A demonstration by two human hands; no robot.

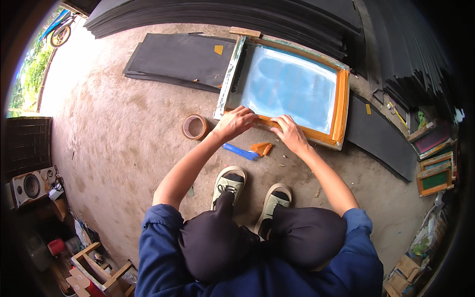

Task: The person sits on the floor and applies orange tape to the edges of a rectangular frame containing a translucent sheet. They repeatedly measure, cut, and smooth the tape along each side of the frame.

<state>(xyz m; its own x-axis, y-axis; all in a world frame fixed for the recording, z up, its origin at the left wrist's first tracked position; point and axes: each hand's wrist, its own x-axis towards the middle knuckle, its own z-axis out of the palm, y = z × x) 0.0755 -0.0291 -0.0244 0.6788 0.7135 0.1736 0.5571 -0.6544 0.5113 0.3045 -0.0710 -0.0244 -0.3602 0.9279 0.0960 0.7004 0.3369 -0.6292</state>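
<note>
A wooden screen-printing frame (342, 109) with a pale blue mesh (292, 89) lies tilted in front of me. Brown packing tape (311, 132) runs along its near and right sides. At the near side, my left hand (235, 123) is closed with its fingertips on the tape, toward the left corner. My right hand (291, 133) pinches the taped edge a little to the right. The parts under my fingertips are hidden. A roll of brown tape (195, 127) rests on the floor beside my left wrist.
A blue cutter-like tool (240, 151) and crumpled brown tape (261, 148) lie before my shoes. Dark sheets (173, 59) extend from under the frame's left, another dark sheet (381, 133) from its right. Tall sheet stacks (222, 20) line the back. Small frames (435, 173) stand far right.
</note>
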